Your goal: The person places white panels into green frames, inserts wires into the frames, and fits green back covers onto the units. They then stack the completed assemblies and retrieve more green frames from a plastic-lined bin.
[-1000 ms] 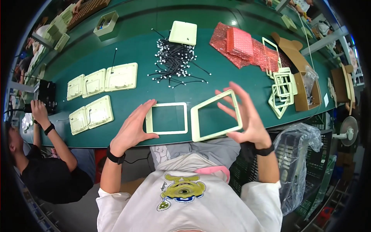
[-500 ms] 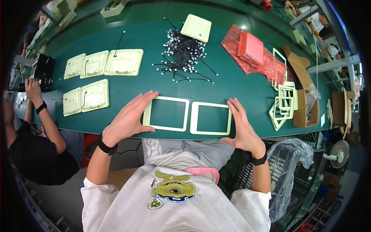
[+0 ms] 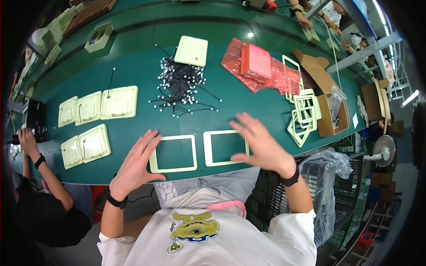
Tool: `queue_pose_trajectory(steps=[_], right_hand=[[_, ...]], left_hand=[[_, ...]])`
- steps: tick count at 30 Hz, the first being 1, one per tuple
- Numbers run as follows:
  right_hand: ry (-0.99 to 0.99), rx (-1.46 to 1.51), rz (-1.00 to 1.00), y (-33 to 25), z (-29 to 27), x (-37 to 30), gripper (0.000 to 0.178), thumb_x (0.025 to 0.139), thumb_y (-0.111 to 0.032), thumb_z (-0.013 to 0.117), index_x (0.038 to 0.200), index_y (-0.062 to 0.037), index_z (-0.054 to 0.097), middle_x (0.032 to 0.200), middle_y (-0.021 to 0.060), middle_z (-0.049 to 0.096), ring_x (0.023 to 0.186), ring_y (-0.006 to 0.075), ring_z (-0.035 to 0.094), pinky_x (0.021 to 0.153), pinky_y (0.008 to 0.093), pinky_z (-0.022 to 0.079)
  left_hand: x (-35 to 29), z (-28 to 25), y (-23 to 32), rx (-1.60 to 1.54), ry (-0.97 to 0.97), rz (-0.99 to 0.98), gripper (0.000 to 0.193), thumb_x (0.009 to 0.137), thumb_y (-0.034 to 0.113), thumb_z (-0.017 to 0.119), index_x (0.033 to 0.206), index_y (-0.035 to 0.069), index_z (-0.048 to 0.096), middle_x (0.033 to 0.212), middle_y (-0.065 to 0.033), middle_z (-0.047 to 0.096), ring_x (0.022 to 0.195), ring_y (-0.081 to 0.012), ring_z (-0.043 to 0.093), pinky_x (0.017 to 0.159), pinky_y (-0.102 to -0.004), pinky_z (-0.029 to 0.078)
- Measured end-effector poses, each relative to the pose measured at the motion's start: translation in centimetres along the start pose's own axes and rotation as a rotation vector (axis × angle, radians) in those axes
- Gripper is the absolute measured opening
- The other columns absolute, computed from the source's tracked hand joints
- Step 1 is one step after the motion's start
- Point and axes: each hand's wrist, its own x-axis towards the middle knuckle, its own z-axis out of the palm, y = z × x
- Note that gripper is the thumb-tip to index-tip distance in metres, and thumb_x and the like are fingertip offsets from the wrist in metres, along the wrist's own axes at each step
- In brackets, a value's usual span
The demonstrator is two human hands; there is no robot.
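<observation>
Two flat cream rectangular frames lie side by side near the table's front edge, with a gap between them. The left frame has my left hand at its outer side, thumb and fingers spread; whether they touch it I cannot tell. Above the outer side of the right frame is my right hand, slightly blurred, fingers apart and holding nothing. It covers part of that frame's right side.
Black cables with white connectors lie heaped beneath a cream panel. Cream housings sit at left, near a co-worker's hand. At right are red bubble wrap, stacked loose frames and an open cardboard box.
My right hand has lifted off the right frame's outer edge and moved inward over it. The gap between the frames looks wider. My left hand stays beside the left frame. The view has shifted.
</observation>
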Motion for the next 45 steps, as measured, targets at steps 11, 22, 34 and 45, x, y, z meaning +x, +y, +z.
queue_pose_trajectory(steps=[11,22,34,45], right_hand=[[0.376,0.15,0.708,23.5,-6.7,13.9,0.087,0.086,-0.07,0.079,0.127,0.0068,0.074,0.125,0.0284,0.076,0.118,0.0412,0.074,0.101,0.0459,0.058],[0.688,0.574,0.21,16.5,-4.9,13.8,0.078,0.079,-0.043,0.092,0.131,0.0095,0.066,0.112,0.0313,0.077,0.106,0.0453,0.076,0.09,0.0462,0.062],[0.432,0.058,0.824,19.2,-4.5,15.3,0.053,0.082,-0.034,0.089,0.12,0.0012,0.079,0.12,0.025,0.078,0.114,0.0406,0.075,0.098,0.0497,0.06],[0.561,0.354,0.765,24.7,-5.5,13.5,0.041,0.082,-0.034,0.086,0.103,0.0014,0.083,0.111,0.0269,0.08,0.111,0.0398,0.077,0.095,0.0504,0.062]], left_hand=[[21.0,-6.2,10.1,-0.762,-0.052,0.038,0.028,0.104,0.016,0.07,0.125,-0.003,0.071,0.113,-0.009,0.075,0.106,-0.0172,0.071,0.093,-0.0352,0.06],[42.6,4.9,10.4,-1.031,-0.083,-0.261,0.034,0.102,0.026,0.072,0.123,-0.001,0.071,0.113,-0.0191,0.078,0.105,-0.0279,0.077,0.087,-0.0409,0.063],[40.3,5.4,2.8,-1.34,0.064,-0.375,0.038,0.095,0.005,0.067,0.131,-0.005,0.058,0.123,-0.0191,0.071,0.109,-0.0359,0.075,0.097,-0.0517,0.065],[39.6,7.8,3.5,-1.739,-0.031,-0.368,0.04,0.097,0.004,0.063,0.135,-0.004,0.056,0.128,-0.0185,0.069,0.114,-0.0361,0.073,0.104,-0.0529,0.062]])
